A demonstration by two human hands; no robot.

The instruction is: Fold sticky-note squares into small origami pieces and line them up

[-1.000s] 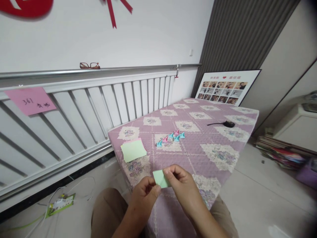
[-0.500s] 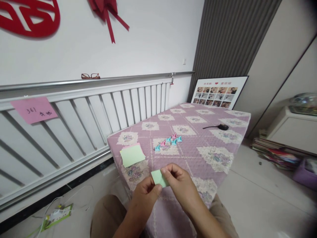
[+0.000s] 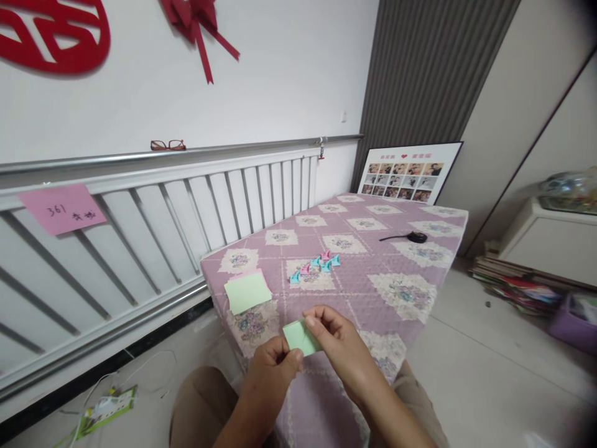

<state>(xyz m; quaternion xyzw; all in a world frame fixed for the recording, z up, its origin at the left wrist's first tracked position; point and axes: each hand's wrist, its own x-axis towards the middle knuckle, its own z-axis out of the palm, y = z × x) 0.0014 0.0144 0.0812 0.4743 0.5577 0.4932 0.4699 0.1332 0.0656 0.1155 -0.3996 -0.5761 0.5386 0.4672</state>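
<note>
Between my two hands is a small folded piece of light green paper [image 3: 301, 338], held above the near part of the table. My left hand [image 3: 276, 367] pinches its lower left corner, thumb on top. My right hand [image 3: 334, 339] grips the upper right edge with thumb and fingers. Creases show on the paper, but its underside is hidden. A stack of green paper sheets [image 3: 248, 293], with pink showing beneath, lies beyond my left hand. Farther off, several small folded paper pieces [image 3: 326, 266] in blue and pink form a cluster on the cloth.
A purple flowered tablecloth [image 3: 345, 286] covers the table. A black object with a thin tail [image 3: 416, 237] lies at the right. A white radiator [image 3: 186, 230] runs along the left, with glasses [image 3: 168, 145] above it. A framed photo board [image 3: 410, 172] leans at the far end.
The camera view has shifted slightly. The green paper shows a little more of its face, and both hands keep nearly the same grip on it.
</note>
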